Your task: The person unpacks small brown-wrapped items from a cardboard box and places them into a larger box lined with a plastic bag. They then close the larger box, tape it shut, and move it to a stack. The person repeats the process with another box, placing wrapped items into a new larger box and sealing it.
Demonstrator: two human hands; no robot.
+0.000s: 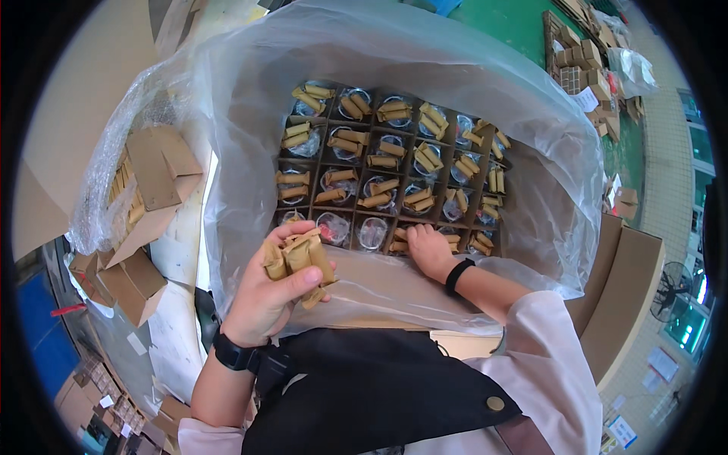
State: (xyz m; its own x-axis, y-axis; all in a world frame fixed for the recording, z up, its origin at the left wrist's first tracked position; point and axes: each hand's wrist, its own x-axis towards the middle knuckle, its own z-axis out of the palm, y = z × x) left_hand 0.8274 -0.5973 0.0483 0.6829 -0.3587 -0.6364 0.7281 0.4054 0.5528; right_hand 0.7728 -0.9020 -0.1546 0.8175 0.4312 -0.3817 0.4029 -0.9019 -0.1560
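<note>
2 hands are at a cardboard grid [327, 121] showing 24 compartments, 4 rows by 6 columns. The left hand [265, 292] holds a bundle of at least 3 brown packets [309, 258] above the grid's near left part; their long axes run mostly away from the body, far ends tipped slightly left. The right hand [431, 252] reaches into the front row, 4th compartment from the left; whether it grips anything, I cannot tell. 2 front-row compartments show round clear containers [372, 234]. Plastic sheeting [243, 152] surrounds the grid; beyond are green floor [500, 38] and 1 fan [670, 288].
</note>
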